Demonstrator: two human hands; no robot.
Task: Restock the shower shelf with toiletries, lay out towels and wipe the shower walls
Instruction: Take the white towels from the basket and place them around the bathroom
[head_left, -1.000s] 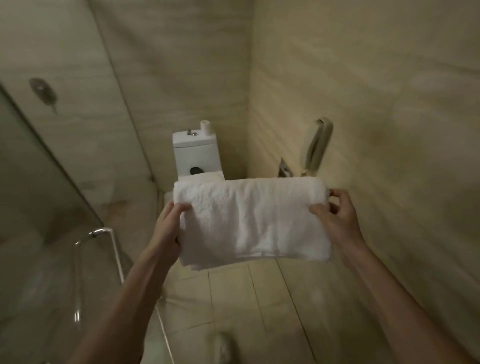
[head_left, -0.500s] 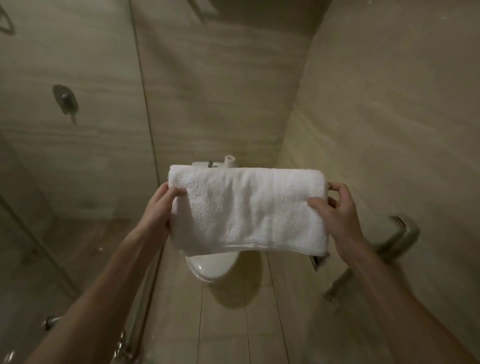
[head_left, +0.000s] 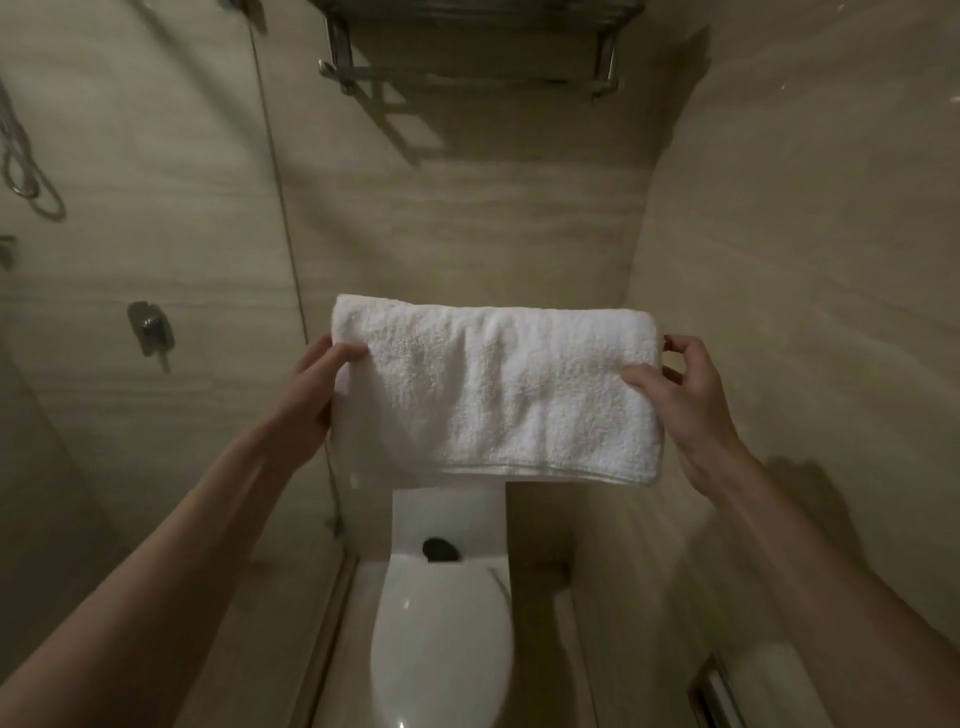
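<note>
A folded white towel (head_left: 498, 389) hangs flat in front of me, held up at chest height above the toilet. My left hand (head_left: 317, 389) grips its left edge with the thumb on the front. My right hand (head_left: 685, 400) pinches the right edge, thumb in front and fingers curled behind. High on the back wall, a metal towel rack (head_left: 467, 57) sits well above the towel.
A white toilet (head_left: 441, 634) with closed lid stands below the towel against the back wall. A glass shower partition (head_left: 275, 208) runs down the left, with a shower valve (head_left: 150, 327) and hose (head_left: 26, 156) behind it. A tiled wall closes the right side.
My view has tilted upward, bringing the metal rack into sight at the top. Both hands have lifted the towel up along the back wall, keeping the same grip.
</note>
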